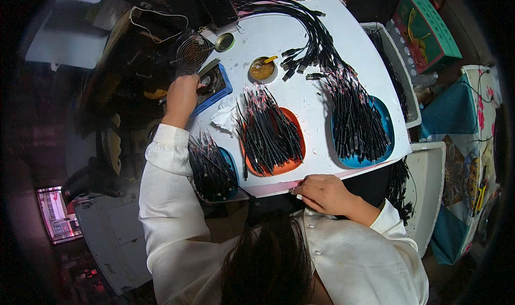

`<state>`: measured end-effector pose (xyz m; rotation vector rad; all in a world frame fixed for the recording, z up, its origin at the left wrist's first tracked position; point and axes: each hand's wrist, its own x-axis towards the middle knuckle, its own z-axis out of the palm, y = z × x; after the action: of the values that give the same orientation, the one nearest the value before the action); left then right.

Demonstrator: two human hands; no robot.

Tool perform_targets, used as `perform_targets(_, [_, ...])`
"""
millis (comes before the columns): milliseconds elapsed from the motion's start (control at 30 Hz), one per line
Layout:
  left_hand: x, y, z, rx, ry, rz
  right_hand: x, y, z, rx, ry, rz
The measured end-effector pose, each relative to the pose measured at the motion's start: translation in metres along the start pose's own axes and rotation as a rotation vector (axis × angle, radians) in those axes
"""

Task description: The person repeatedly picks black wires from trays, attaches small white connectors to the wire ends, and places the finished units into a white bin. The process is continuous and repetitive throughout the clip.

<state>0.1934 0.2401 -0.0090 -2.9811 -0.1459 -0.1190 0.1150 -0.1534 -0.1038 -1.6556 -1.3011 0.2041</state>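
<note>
My left hand (pixel 184 96) reaches to the far left, its fingers curled over the near side of a blue plastic basket (pixel 217 96) with dark contents. What those fingers hold, if anything, is hidden. My right hand (pixel 326 194) rests at the table's near edge, thumb and fingers pinched together; I cannot make out anything between them. Between the hands, an orange tray (pixel 292 123) carries a bundle of short black cables (pixel 271 136) with stripped pinkish wire ends. Close to my left sleeve, a smaller blue tray (pixel 229 162) holds more such cables (pixel 206 171).
On the right of the white table (pixel 316 103), a larger blue tray (pixel 383 117) bears black cables. Longer cables with plugs (pixel 311 26) lie behind. A round tin with amber paste (pixel 263 70), crumpled tissue (pixel 225 114) and a round fan grille (pixel 193 51) stand nearby. White bins (pixel 437 197) flank the table.
</note>
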Motion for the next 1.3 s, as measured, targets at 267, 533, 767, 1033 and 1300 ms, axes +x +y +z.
perform_targets(267, [0.002, 0.001, 0.000, 0.014, 0.004, 0.019, -0.001, 0.000, 0.000, 0.003, -0.003, 0.008])
perform_targets(533, [0.003, -0.002, 0.006, 0.051, -0.014, -0.003, -0.002, -0.001, 0.001, 0.005, 0.002, 0.025])
perform_targets(767, [-0.033, 0.023, -0.062, -0.507, 0.151, -0.163, -0.006, -0.008, -0.007, 0.188, 0.026, 0.096])
perform_targets(1033, [-0.158, 0.171, -0.167, -1.755, 0.172, 0.076, 0.010, -0.083, -0.024, 0.359, 0.198, -0.053])
perform_targets(1300, [-0.162, 0.299, -0.155, -2.246, -0.117, 0.259, -0.074, -0.140, -0.069, 0.196, 0.419, 0.151])
